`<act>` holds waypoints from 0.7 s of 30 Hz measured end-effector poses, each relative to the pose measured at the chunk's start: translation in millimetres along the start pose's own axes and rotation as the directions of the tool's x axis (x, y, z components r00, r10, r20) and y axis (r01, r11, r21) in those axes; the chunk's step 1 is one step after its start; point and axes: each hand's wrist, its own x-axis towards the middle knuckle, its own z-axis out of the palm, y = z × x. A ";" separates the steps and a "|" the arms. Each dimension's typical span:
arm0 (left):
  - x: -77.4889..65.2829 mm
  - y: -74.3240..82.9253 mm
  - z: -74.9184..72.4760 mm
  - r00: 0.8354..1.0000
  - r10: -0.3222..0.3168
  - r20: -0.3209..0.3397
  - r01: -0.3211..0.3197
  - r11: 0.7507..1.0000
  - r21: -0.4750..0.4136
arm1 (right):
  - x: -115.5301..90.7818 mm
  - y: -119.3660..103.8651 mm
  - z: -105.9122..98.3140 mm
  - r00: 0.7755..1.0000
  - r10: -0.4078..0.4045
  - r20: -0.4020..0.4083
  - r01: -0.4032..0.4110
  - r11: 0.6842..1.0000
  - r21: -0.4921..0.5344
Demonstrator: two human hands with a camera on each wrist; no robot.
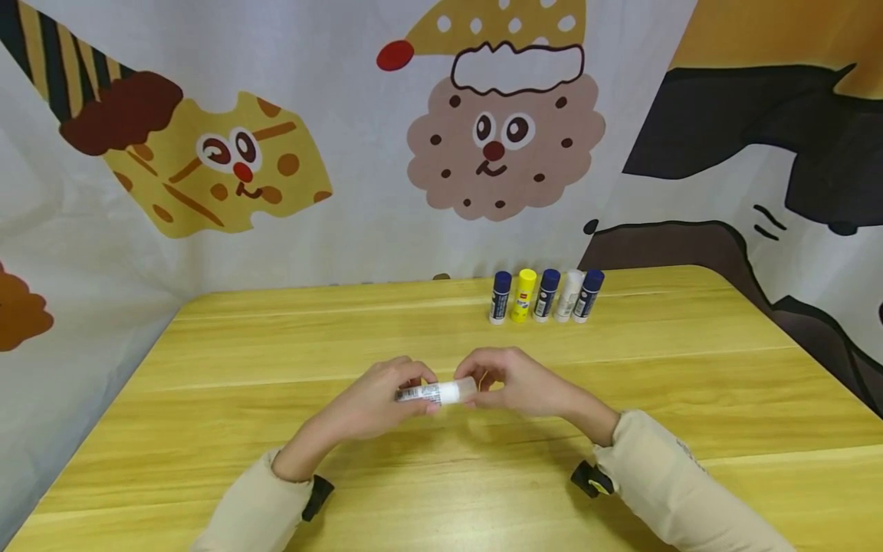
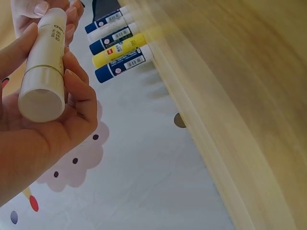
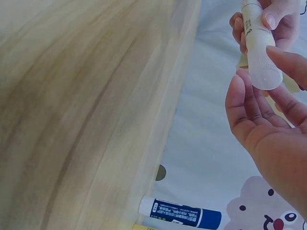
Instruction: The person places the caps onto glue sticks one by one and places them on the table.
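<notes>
A white glue stick (image 1: 448, 392) with a translucent cap (image 3: 264, 72) is held nearly level above the table. My left hand (image 1: 375, 400) grips its body near the base, thumb on the near side and fingers curled round the far side. At the capped end, my right hand (image 1: 520, 385) has its thumb and fingers around the cap. Dark print shows on the barrel in the left wrist view, where the round base faces the camera. My fingers partly cover the label.
Toward the back of the wooden table (image 1: 241, 345), several glue sticks stand upright in a row: a yellow one (image 1: 523, 296), a white one (image 1: 569, 296) and navy-capped ones, including a leftmost one (image 1: 500, 297). Behind the table hangs a cartoon-printed cloth (image 1: 366, 153).
</notes>
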 end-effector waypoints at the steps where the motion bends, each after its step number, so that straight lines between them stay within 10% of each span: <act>1: 0.0 -0.2 0.1 1.000 0.001 -0.004 -0.001 1.000 0.002 | -0.2 0.1 0.1 1.000 0.001 -0.002 -0.001 1.000 0.009; 21: 1.0 -0.2 0.3 0.999 0.004 -0.037 -0.004 1.000 -0.008 | -3.8 -1.5 -1.4 0.999 -0.038 -0.017 0.040 0.993 0.108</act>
